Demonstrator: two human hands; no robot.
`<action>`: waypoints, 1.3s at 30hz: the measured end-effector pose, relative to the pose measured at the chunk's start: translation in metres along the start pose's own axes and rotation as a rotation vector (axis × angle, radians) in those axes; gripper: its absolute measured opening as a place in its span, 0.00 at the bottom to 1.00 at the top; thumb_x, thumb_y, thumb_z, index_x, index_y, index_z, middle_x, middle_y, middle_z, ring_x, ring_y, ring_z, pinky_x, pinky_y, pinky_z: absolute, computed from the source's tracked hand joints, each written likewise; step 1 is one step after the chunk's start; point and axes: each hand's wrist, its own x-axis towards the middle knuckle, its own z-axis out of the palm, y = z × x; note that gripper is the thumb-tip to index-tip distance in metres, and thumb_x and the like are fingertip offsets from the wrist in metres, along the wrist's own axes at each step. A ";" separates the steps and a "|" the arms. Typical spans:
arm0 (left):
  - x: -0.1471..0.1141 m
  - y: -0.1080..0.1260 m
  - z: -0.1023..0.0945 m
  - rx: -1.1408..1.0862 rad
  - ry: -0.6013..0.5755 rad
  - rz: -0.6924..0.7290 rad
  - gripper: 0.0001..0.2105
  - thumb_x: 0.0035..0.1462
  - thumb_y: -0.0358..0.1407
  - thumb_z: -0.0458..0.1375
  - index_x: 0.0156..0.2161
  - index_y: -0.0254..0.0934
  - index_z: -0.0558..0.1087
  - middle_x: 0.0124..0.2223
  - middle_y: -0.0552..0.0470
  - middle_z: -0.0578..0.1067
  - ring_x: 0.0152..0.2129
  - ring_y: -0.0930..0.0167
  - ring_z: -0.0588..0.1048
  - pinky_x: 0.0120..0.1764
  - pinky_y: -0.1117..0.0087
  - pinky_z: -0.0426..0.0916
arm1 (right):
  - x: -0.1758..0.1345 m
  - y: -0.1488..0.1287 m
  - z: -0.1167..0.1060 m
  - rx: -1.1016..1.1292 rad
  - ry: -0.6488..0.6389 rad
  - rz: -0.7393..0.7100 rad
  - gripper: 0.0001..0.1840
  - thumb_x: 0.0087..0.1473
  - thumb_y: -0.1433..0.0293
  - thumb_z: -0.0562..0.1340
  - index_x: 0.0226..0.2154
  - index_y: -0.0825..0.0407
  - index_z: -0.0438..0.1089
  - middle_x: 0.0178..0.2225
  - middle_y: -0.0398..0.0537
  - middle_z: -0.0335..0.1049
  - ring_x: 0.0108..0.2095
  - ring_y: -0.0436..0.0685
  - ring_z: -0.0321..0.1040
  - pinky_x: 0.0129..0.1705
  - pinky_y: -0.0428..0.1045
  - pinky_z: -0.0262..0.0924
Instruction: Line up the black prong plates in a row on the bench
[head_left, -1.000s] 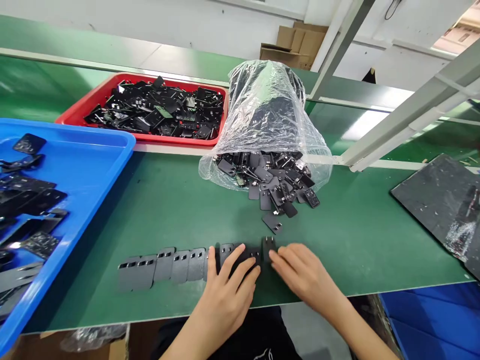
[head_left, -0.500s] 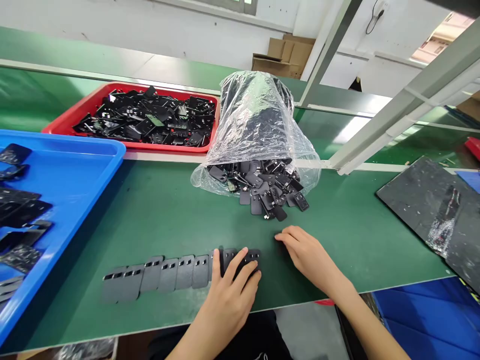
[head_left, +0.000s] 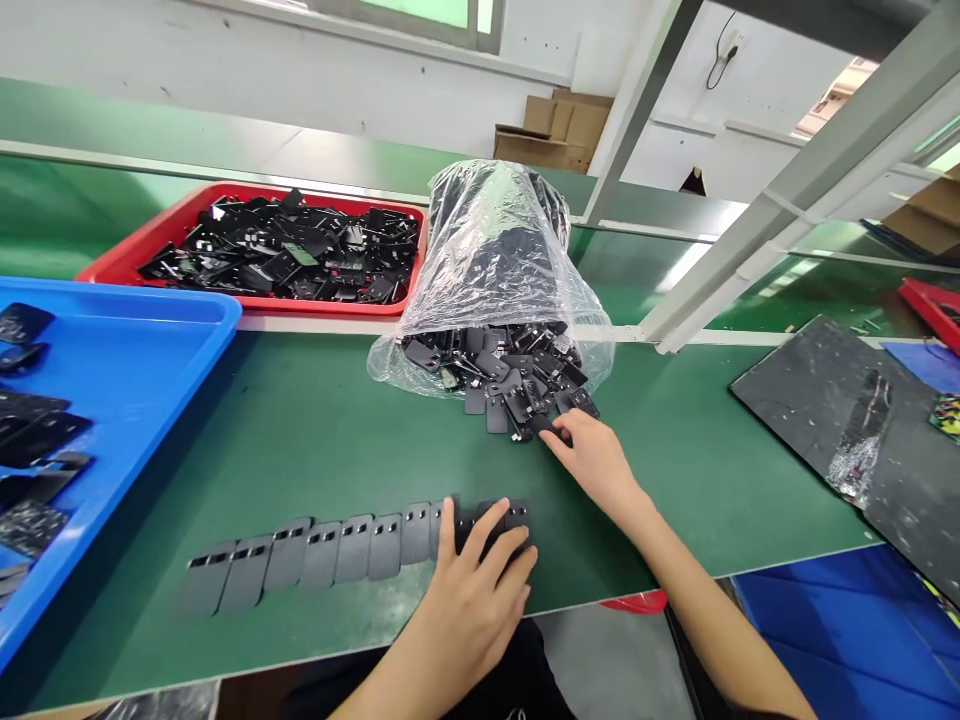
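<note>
Black pile (head_left: 516, 385) | right hand (head_left: 598, 462): now touching edge | earlier: apart

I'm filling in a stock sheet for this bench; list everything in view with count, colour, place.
Pronged plates: at least nine, dark grey, in a front row
Loose parts: many, black and grey, at the bag's mouth
Plastic bag: one, clear, back middle
Heaped tray: one, red, back left
Second tray: one, blue, left edge, dark pieces inside
Flat board: one, dark grey, right
Workbench: one, green, under these
Frame posts: at least two, pale grey, back right
Cardboard boxes: several, brown, background
Plug with cord: one, black, back wall
Window: one, green-tinted, top
Unclear item: one, blue, lower right
Left hand: one, bare, on the plates
Right hand: one, bare, at the loose parts
</note>
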 end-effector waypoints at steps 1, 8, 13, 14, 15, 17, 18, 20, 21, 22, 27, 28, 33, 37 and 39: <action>0.008 -0.005 -0.003 0.007 0.012 0.001 0.09 0.62 0.35 0.53 0.44 0.41 0.74 0.46 0.53 0.75 0.55 0.62 0.65 0.65 0.45 0.32 | -0.001 0.002 0.000 -0.018 0.004 0.001 0.12 0.61 0.67 0.57 0.27 0.51 0.68 0.24 0.43 0.65 0.25 0.52 0.65 0.27 0.47 0.59; 0.084 -0.057 0.003 0.304 -0.089 0.186 0.07 0.58 0.25 0.53 0.36 0.34 0.73 0.38 0.48 0.74 0.44 0.64 0.69 0.48 0.62 0.64 | -0.063 -0.006 -0.021 -0.078 0.159 -0.113 0.09 0.62 0.75 0.53 0.37 0.54 0.68 0.31 0.49 0.69 0.32 0.55 0.68 0.35 0.50 0.63; 0.105 -0.076 0.016 0.289 -0.149 0.236 0.08 0.60 0.26 0.52 0.31 0.34 0.72 0.36 0.47 0.73 0.40 0.66 0.70 0.41 0.66 0.64 | -0.101 -0.021 -0.015 -0.094 0.138 -0.280 0.13 0.62 0.74 0.53 0.46 0.55 0.69 0.38 0.53 0.72 0.37 0.57 0.68 0.39 0.53 0.64; 0.107 -0.077 0.015 0.273 -0.161 0.233 0.09 0.60 0.25 0.51 0.31 0.34 0.71 0.36 0.47 0.74 0.40 0.66 0.70 0.40 0.66 0.63 | -0.104 -0.025 -0.013 -0.093 0.124 -0.292 0.13 0.63 0.72 0.53 0.47 0.55 0.69 0.39 0.53 0.72 0.38 0.58 0.68 0.39 0.53 0.64; 0.109 -0.078 0.013 0.250 -0.175 0.226 0.09 0.60 0.25 0.51 0.32 0.34 0.72 0.36 0.46 0.74 0.40 0.66 0.71 0.40 0.67 0.63 | -0.105 -0.028 -0.012 -0.091 0.113 -0.295 0.13 0.63 0.71 0.53 0.47 0.55 0.69 0.41 0.54 0.72 0.39 0.58 0.68 0.40 0.54 0.64; 0.113 -0.076 0.006 0.190 -0.203 0.195 0.10 0.62 0.26 0.50 0.32 0.34 0.72 0.35 0.47 0.75 0.38 0.67 0.71 0.39 0.67 0.63 | -0.104 -0.032 -0.011 -0.085 0.101 -0.279 0.13 0.63 0.68 0.53 0.45 0.54 0.69 0.41 0.54 0.72 0.39 0.58 0.67 0.39 0.54 0.64; 0.115 -0.074 0.001 0.155 -0.214 0.167 0.10 0.62 0.27 0.49 0.33 0.34 0.72 0.34 0.47 0.75 0.37 0.67 0.72 0.39 0.67 0.64 | -0.101 -0.032 -0.009 -0.082 0.100 -0.264 0.13 0.63 0.67 0.53 0.44 0.55 0.69 0.40 0.54 0.72 0.38 0.58 0.67 0.39 0.53 0.64; 0.116 -0.067 -0.010 0.078 -0.224 0.081 0.11 0.64 0.31 0.48 0.36 0.35 0.73 0.35 0.49 0.76 0.36 0.68 0.72 0.39 0.67 0.65 | -0.095 -0.033 -0.006 -0.077 0.110 -0.223 0.12 0.64 0.67 0.53 0.41 0.55 0.69 0.37 0.53 0.72 0.36 0.57 0.66 0.37 0.52 0.63; 0.116 -0.063 -0.015 0.039 -0.227 0.028 0.11 0.65 0.32 0.48 0.37 0.36 0.73 0.36 0.49 0.77 0.35 0.69 0.73 0.40 0.67 0.65 | -0.092 -0.032 -0.005 -0.073 0.118 -0.198 0.12 0.64 0.69 0.52 0.40 0.55 0.69 0.36 0.52 0.71 0.35 0.57 0.66 0.36 0.52 0.63; 0.115 -0.058 -0.020 -0.002 -0.234 -0.023 0.11 0.65 0.33 0.48 0.37 0.37 0.73 0.36 0.51 0.77 0.35 0.70 0.73 0.39 0.69 0.66 | -0.090 -0.032 -0.004 -0.069 0.128 -0.171 0.11 0.64 0.70 0.52 0.39 0.55 0.69 0.34 0.50 0.71 0.34 0.56 0.66 0.36 0.51 0.62; 0.106 -0.039 -0.021 -0.185 -0.362 -0.135 0.07 0.60 0.34 0.55 0.32 0.42 0.75 0.30 0.61 0.78 0.28 0.77 0.75 0.32 0.77 0.66 | -0.090 -0.023 -0.008 -0.063 0.181 0.015 0.12 0.62 0.74 0.53 0.27 0.51 0.65 0.26 0.44 0.65 0.28 0.53 0.63 0.32 0.48 0.59; 0.104 -0.036 -0.017 -0.204 -0.390 -0.135 0.06 0.59 0.34 0.56 0.32 0.42 0.75 0.29 0.62 0.78 0.28 0.77 0.74 0.31 0.77 0.66 | -0.092 -0.019 -0.011 -0.071 0.188 0.055 0.12 0.62 0.74 0.54 0.26 0.51 0.63 0.25 0.44 0.64 0.28 0.53 0.62 0.31 0.49 0.59; 0.100 -0.020 0.005 -0.160 -0.412 -0.116 0.07 0.60 0.32 0.54 0.34 0.40 0.75 0.33 0.56 0.78 0.37 0.68 0.73 0.40 0.67 0.65 | -0.109 -0.003 -0.022 -0.124 0.224 0.151 0.07 0.61 0.68 0.57 0.35 0.54 0.67 0.34 0.52 0.68 0.34 0.58 0.64 0.33 0.52 0.60; 0.085 -0.007 0.006 -0.074 -0.371 -0.004 0.11 0.64 0.31 0.47 0.40 0.37 0.72 0.43 0.49 0.76 0.47 0.61 0.68 0.45 0.58 0.61 | -0.124 -0.004 -0.022 -0.093 0.155 0.001 0.11 0.63 0.71 0.54 0.46 0.53 0.67 0.46 0.52 0.70 0.43 0.58 0.65 0.43 0.53 0.62; 0.073 -0.004 0.006 -0.054 -0.358 0.069 0.09 0.63 0.32 0.49 0.42 0.39 0.71 0.44 0.50 0.76 0.48 0.60 0.67 0.46 0.57 0.60 | -0.131 -0.010 -0.021 -0.077 0.119 -0.081 0.13 0.63 0.74 0.53 0.48 0.52 0.67 0.48 0.49 0.71 0.45 0.57 0.65 0.46 0.53 0.62</action>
